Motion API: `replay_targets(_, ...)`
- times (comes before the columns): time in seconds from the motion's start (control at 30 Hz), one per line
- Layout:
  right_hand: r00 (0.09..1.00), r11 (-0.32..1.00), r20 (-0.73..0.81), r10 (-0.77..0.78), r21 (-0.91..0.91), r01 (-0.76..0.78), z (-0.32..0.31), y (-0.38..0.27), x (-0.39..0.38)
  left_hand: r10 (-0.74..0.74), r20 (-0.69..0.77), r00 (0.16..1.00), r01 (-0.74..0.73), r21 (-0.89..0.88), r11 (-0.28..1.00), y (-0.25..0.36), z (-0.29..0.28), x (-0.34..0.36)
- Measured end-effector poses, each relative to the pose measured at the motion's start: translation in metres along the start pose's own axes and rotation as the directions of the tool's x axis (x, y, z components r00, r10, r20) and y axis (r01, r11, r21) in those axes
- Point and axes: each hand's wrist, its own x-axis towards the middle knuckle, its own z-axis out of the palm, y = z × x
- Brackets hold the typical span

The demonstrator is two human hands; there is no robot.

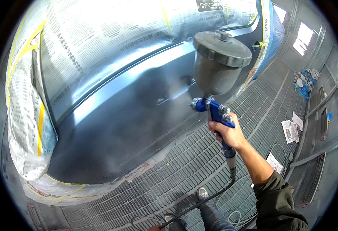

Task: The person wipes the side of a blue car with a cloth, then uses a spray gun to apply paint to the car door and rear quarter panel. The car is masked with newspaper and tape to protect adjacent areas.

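Observation:
My right hand (228, 131) is closed round the grip of a blue spray gun (216, 111), with a large grey lidded paint cup (219, 63) on top. The nozzle points left at a dark grey car door panel (115, 131), apart from it, and a pale haze hangs between them. From the bottom of the grip, a black air hose (199, 206) curves down to the lower edge. There my left hand (154, 228), mostly cut off by the frame, appears to hold the hose.
Newspaper sheets (111, 42) and yellow tape cover the car's windows; wrapped paper also covers the side mirror (32, 131). Underfoot lies a metal floor grating (184, 161). Loose papers (289, 131), a crumpled plastic heap (305, 82) and a thin pale hose (236, 217) lie to the right and below.

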Motion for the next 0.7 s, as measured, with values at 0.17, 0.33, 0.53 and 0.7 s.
replay_targets(0.17, 0.991, 1.0, -0.137, -0.004, -0.011, 0.003, -0.054, 0.0, 0.027, -0.011, 0.008, 1.0, 0.011, -0.008, 1.0, 0.028, 0.014, 0.012)
replay_targets(0.33, 0.898, 0.975, -0.382, -0.218, -0.124, 0.183, -0.079, -0.012, 0.038, -0.178, 0.14, 0.974, 0.196, -0.121, 0.973, 0.075, -0.014, 0.029)
replay_targets(0.53, 0.995, 0.998, -0.093, -0.029, 0.055, 0.034, -0.023, -0.038, 0.029, -0.167, -0.026, 0.986, 0.156, -0.236, 0.959, 0.055, -0.029, 0.005)
replay_targets(0.7, 0.996, 0.991, 0.08, 0.023, 0.127, -0.033, 0.041, -0.066, -0.001, -0.28, -0.116, 0.953, 0.27, -0.097, 0.958, -0.01, -0.023, -0.048)
